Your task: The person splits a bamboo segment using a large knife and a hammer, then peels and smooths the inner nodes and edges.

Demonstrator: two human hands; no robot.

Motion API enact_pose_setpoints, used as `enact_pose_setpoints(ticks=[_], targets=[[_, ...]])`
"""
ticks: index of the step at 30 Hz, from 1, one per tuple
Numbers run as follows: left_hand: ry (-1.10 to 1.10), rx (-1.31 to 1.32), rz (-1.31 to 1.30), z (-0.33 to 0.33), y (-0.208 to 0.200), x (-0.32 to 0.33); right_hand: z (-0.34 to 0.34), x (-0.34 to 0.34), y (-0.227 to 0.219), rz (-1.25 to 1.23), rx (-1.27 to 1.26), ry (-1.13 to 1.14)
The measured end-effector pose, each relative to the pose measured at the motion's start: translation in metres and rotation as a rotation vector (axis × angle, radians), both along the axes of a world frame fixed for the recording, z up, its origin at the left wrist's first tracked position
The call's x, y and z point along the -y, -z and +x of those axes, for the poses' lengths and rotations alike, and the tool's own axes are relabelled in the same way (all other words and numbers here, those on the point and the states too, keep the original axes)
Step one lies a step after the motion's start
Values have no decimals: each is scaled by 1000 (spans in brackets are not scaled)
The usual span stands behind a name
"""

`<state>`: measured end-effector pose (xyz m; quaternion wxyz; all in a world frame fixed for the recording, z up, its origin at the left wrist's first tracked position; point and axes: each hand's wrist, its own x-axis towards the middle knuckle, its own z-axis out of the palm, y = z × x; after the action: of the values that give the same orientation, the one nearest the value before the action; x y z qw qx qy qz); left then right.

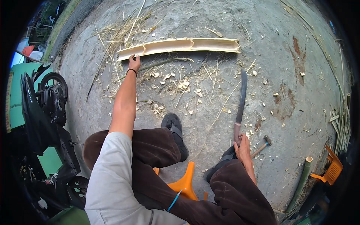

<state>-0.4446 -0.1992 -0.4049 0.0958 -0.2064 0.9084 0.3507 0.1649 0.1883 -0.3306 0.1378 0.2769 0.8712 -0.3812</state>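
The bamboo (pixel 168 47) spans twelve o'clock. The left hand (pixel 135 63), half curled, meets its nine o'clock end; whether it grips, I cannot tell. The right hand (pixel 244 148) wraps the machete (pixel 243 95) around its handle, blade toward twelve, a hammer (pixel 260 149) just beside at three.

Split bamboo length (pixel 168 46): one, at left hand (pixel 134 63). Machete (pixel 242 97): one, in right hand (pixel 243 148). Hammer (pixel 260 148): one, beside right hand. Black motorcycle (pixel 35 122): one, left of left hand.

Pale split bamboo length (pixel 176 45), hollow face visible, crosswise ahead; dark-bladed, brown-handled machete (pixel 240 107) lengthwise, nearer, at right.
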Motion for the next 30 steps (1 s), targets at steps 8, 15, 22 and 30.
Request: enact_pose_setpoints(ticks=[8, 15, 22, 30], targets=[[-133, 57, 48, -30, -8, -64, -19, 1, -15, 26, 59, 66], [-406, -27, 169, -36, -8, -88, -9, 6, -20, -148, 32, -5], [-451, -286, 18, -42, -52, -88, -21, 35, -40, -172, 6, 295], [-369, -837, 392, -39, -238, -168, -24, 11, -114, -760, -432, 662]])
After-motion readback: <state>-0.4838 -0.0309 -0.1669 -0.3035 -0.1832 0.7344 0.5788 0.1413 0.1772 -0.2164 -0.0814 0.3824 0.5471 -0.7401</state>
